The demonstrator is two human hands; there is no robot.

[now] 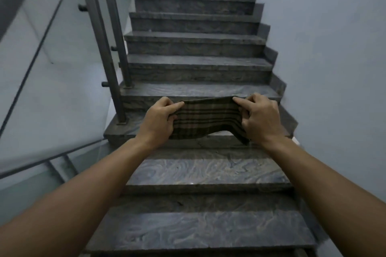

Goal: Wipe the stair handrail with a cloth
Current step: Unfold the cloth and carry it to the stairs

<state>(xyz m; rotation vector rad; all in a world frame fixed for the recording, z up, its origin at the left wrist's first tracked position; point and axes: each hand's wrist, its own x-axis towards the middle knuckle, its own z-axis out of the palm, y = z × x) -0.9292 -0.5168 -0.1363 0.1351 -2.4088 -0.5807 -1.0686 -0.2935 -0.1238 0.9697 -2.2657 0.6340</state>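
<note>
A dark plaid cloth (pixel 206 118) is stretched between my two hands in front of me, over the stairs. My left hand (pixel 159 120) grips its left end and my right hand (pixel 261 119) grips its right end, both with fingers closed on the fabric. The stair railing stands to the left: grey metal posts (pixel 102 35) rise from the steps. A lower rail (pixel 52 157) runs along the glass panel at the bottom left. Neither hand touches the railing.
Grey marble steps (pixel 198 173) climb straight ahead to a landing with wooden doors at the top. A pale wall (pixel 334 48) closes the right side. Glass panels (pixel 41 69) with metal fittings fill the left side beside the posts.
</note>
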